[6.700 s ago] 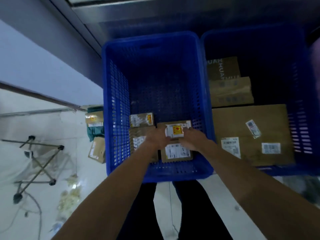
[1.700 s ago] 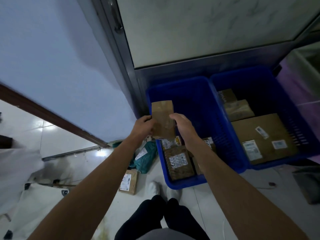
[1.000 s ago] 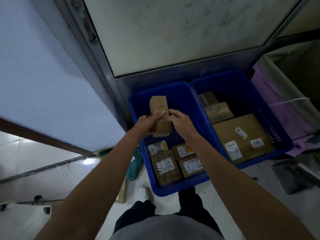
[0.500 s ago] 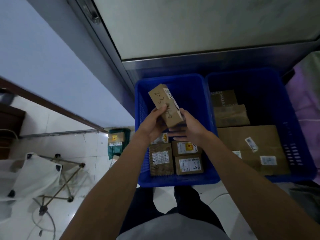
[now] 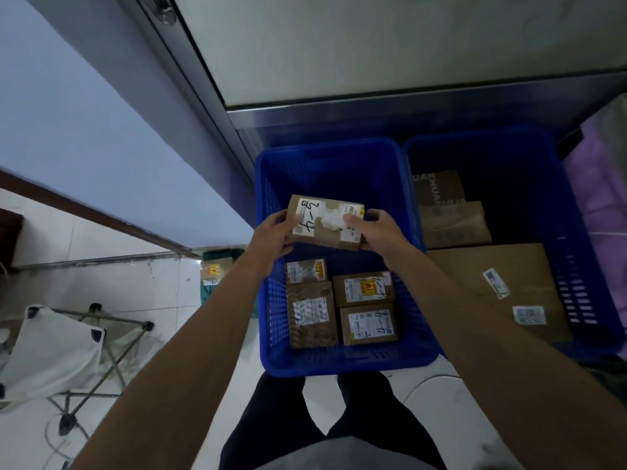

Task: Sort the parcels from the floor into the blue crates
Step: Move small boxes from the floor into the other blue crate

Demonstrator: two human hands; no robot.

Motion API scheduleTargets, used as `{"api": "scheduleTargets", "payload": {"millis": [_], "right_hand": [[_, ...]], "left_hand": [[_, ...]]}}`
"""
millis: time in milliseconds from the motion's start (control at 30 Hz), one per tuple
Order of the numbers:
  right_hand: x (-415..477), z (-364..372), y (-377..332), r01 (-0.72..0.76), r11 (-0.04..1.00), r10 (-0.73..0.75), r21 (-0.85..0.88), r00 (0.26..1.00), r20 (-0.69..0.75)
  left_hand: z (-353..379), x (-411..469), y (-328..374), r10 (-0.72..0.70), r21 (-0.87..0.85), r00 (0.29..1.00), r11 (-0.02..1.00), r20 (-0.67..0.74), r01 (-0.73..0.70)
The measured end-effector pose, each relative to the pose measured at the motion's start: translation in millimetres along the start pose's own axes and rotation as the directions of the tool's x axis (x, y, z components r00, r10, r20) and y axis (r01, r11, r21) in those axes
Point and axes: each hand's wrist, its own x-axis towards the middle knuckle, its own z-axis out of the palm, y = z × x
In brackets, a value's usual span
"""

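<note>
**Q:** Which step of the task is in hand?

**A:** Placement. One small parcel (image 5: 327,222) is held level above the left blue crate (image 5: 325,145), label up with a handwritten mark on it. The left hand (image 5: 271,237) grips its left end and the right hand (image 5: 380,228) its right end, with the fingers of both curled round the edges.

**Q:** What does the next move call for?

**A:** Probably a straight descent onto the bare far half of the crate's bottom. That spot lies behind the four parcels (image 5: 363,288) already flat in the near half. Both ends would then be let go.

**Q:** What else is around, and what stands in the way?

**A:** The right blue crate (image 5: 475,137) touches the left one and holds larger cartons (image 5: 492,290). Left of the crates, another parcel (image 5: 213,271) lies on something green on the floor (image 5: 152,290), so sorting appears unfinished. A folding stool (image 5: 51,354) stands well apart. Nothing visible blocks the descent.
</note>
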Motion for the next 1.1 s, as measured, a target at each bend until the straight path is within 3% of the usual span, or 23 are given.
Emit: {"api": "scheduleTargets", "payload": {"millis": [233, 467, 833, 1000, 1100], "right_hand": [[84.8, 28.3, 38.6, 0.020, 0.987, -0.032, -0.159, 0.996, -0.078], [196.9, 52.0, 101.8, -0.032, 0.954, 0.010, -0.298, 0.997, -0.075], [316.4, 85.5, 219.8, -0.009, 0.829, 0.024, -0.559, 0.999, 0.020], [339.9, 95.7, 269.0, 0.012, 0.731, 0.053, -0.682, 0.996, 0.075], [336.0, 95.6, 268.8, -0.022, 0.695, 0.111, -0.719, 0.991, 0.077]], "left_hand": [[-3.6, 88.8, -22.4, 0.086, 0.484, 0.996, 0.872, -0.011, -0.070], [-8.7, 199.1, -83.5, 0.151, 0.771, 0.988, 0.631, -0.008, -0.090], [10.8, 300.1, -192.2, -0.004, 0.951, 0.997, 0.299, -0.083, 0.081], [14.8, 316.1, -221.9, 0.095, 0.993, 0.991, 0.087, -0.094, 0.086], [17.4, 321.4, -223.8, 0.119, 0.997, 0.990, 0.015, -0.072, 0.071]]}}
